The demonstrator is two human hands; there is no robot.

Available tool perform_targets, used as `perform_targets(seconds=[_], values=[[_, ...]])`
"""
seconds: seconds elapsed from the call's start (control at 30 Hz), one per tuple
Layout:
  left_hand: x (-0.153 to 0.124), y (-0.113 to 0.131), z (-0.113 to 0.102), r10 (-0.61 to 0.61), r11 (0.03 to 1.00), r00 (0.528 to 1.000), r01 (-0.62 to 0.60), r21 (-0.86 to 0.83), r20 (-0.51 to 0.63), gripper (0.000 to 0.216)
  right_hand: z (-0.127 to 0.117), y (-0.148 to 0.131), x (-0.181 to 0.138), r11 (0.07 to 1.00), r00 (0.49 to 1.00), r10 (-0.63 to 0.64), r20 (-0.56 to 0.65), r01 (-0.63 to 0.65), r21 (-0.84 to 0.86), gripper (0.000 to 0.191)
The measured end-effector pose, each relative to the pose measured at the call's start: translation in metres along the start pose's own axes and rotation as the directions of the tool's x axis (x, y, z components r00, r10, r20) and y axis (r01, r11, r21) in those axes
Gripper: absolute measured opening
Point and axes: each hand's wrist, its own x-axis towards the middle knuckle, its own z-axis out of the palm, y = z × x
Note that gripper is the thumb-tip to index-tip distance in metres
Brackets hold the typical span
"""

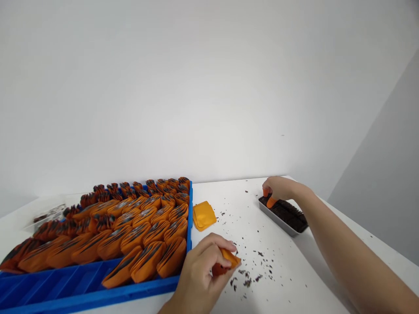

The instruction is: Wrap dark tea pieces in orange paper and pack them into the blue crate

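My left hand [204, 272] is closed around a small orange pouch [231, 257], its mouth edge pointing right, over the white table. Reaching out to the right, my right hand [281, 188] is at the far end of a grey metal tray [279, 220]. Orange covers sit on two of its fingertips, which are apart and touch the dark brown flaky material [288, 213] in the tray. Whether any of it lies between those fingers is hard to see. Beside my left hand, yellow-orange flat pouches [204, 215] lie in a small stack.
On the left a blue compartment tray [94, 301] holds many rows of orange pouches [147, 261] with dark contents, standing close together. Dark crumbs [248, 282] are scattered over the white table [278, 270]. A clear container [49, 214] stands at far left. A white wall rises behind.
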Motion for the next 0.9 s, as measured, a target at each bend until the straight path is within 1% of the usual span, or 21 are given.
perform_targets(seconds=[0.13, 0.3, 0.43, 0.5, 0.63, 0.8, 0.9], values=[[0.000, -0.001, 0.000, 0.017, 1.000, 1.000, -0.017, 0.014, 0.007, 0.023, -0.001, 0.005, 0.001, 0.998, 0.998, -0.057, -0.010, 0.057, 0.023, 0.038], [-0.007, -0.007, 0.006, 0.118, 0.992, 0.983, -0.112, -0.051, 0.138, 0.027, -0.001, 0.013, 0.007, 0.992, 0.992, -0.122, -0.033, 0.122, 0.014, 0.031], [-0.013, -0.007, 0.012, 0.110, 0.992, 0.972, -0.093, -0.085, 0.210, 0.030, -0.003, 0.015, 0.006, 0.989, 0.987, -0.148, -0.062, 0.148, -0.003, 0.029], [-0.014, -0.007, 0.013, 0.097, 0.993, 0.968, -0.080, -0.084, 0.233, 0.030, -0.006, 0.015, 0.004, 0.988, 0.985, -0.155, -0.078, 0.156, 0.001, 0.033], [-0.013, -0.006, 0.013, 0.101, 0.993, 0.963, -0.082, -0.085, 0.249, 0.030, -0.012, 0.018, -0.001, 0.987, 0.985, -0.148, -0.090, 0.153, 0.050, 0.053], [-0.011, -0.006, 0.012, 0.120, 0.992, 0.965, -0.107, -0.067, 0.231, 0.031, -0.007, 0.023, -0.002, 0.987, 0.992, -0.124, 0.003, 0.123, 0.106, 0.068], [-0.010, -0.006, 0.012, 0.117, 0.993, 0.968, -0.109, -0.050, 0.222, 0.030, -0.001, 0.025, 0.001, 0.988, 0.993, -0.116, 0.038, 0.111, 0.106, 0.072]])
